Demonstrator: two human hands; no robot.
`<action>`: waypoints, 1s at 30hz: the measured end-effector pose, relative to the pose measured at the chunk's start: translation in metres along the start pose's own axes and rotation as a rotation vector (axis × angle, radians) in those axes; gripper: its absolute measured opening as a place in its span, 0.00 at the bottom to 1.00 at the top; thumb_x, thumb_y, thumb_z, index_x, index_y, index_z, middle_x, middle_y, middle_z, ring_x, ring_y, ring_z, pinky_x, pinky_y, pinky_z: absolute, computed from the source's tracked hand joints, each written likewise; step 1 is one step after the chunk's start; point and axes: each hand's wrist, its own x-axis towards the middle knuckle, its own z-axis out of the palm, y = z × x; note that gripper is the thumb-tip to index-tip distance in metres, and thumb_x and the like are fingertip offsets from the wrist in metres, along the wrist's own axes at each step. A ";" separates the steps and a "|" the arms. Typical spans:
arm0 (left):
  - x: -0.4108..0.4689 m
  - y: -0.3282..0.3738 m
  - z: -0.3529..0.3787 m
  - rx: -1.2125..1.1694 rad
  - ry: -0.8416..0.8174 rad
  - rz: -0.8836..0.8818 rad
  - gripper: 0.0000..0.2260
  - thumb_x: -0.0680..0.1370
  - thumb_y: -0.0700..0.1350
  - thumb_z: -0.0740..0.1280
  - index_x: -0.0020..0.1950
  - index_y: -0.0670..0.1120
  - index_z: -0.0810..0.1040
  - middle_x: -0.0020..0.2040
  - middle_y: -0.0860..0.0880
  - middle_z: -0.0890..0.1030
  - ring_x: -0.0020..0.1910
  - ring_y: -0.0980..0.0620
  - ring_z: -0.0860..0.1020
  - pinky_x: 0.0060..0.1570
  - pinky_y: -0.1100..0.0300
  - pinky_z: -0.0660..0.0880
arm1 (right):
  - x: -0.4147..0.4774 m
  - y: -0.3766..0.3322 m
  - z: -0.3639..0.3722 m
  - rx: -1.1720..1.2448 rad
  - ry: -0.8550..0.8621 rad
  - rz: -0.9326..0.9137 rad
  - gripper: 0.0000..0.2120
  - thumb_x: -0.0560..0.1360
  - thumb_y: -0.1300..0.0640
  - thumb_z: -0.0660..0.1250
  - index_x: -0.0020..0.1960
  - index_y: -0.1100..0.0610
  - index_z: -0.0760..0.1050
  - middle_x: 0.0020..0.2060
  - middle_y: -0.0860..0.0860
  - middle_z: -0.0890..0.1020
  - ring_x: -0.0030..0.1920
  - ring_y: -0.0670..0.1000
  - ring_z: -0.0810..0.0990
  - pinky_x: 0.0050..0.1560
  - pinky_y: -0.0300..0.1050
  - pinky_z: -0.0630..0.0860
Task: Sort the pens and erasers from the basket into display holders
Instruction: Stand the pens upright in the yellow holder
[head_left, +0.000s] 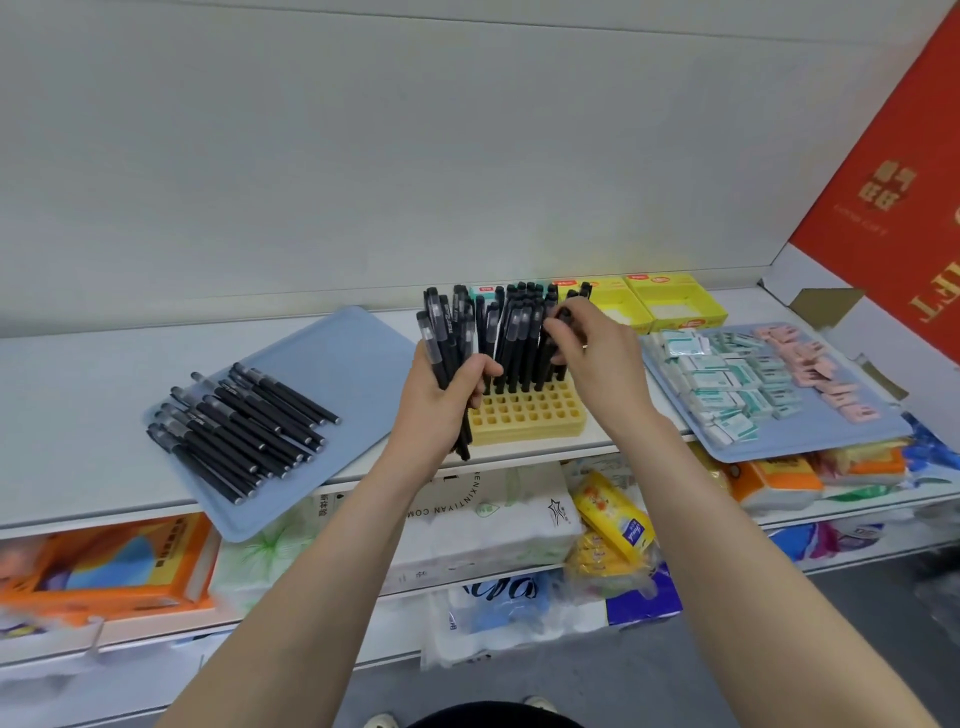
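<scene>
Black capped plastic pens (244, 431) are the main job here. The closest bunch lies loose on a flat blue tray (332, 353) that hangs over the front edge of the white shelf (67, 405), towards its left end.

A bit further back, the left hand (441, 400) has its fingers wrapped round a fat bundle of pens (447, 332). It holds them upright at the front edge, touching the left side of the yellow grid holder (524, 418). The holder's back rows are packed with standing pens and its front rows are empty holes.

The right hand (597, 358) is pinching the top of a single pen (563, 314) over the holder's right side.

I'd guess these pens are light and stiff with smooth barrels, so a full fistful could slide. Taking each one high up near the cap seems best, since that leaves the bottom end free to find a hole.

Right of the holder, teal-and-white wrapped erasers (727, 384) and pink erasers (815, 364) sit on a second blue tray (810, 447). They're small and probably easy to pinch by the sides. Yellow cardboard boxes (680, 306) line the back edge.

- Can't tell if the pinched pen is seated in a hole, because its lower end is buried among the others.
- Another box behind the standing pens is mostly hidden.
- No basket in view at all.
</scene>
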 end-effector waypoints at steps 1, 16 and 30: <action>-0.001 0.001 0.000 -0.003 -0.024 0.005 0.12 0.80 0.46 0.64 0.50 0.38 0.79 0.35 0.51 0.75 0.34 0.55 0.74 0.40 0.65 0.74 | 0.002 -0.001 -0.001 -0.032 0.025 -0.014 0.07 0.80 0.51 0.63 0.50 0.54 0.76 0.37 0.49 0.80 0.37 0.51 0.81 0.41 0.52 0.76; 0.004 0.012 0.024 -0.035 -0.122 -0.041 0.08 0.75 0.40 0.72 0.52 0.45 0.76 0.35 0.53 0.82 0.35 0.55 0.81 0.40 0.62 0.78 | -0.006 -0.040 -0.031 0.463 -0.332 0.022 0.03 0.77 0.56 0.70 0.45 0.53 0.82 0.36 0.48 0.84 0.35 0.46 0.78 0.39 0.43 0.76; 0.005 0.003 0.016 -0.010 0.059 -0.082 0.20 0.82 0.53 0.60 0.54 0.34 0.73 0.31 0.51 0.74 0.29 0.54 0.73 0.33 0.65 0.75 | 0.004 0.006 -0.023 0.103 0.154 0.028 0.07 0.80 0.51 0.64 0.49 0.54 0.75 0.36 0.50 0.82 0.37 0.51 0.84 0.42 0.51 0.79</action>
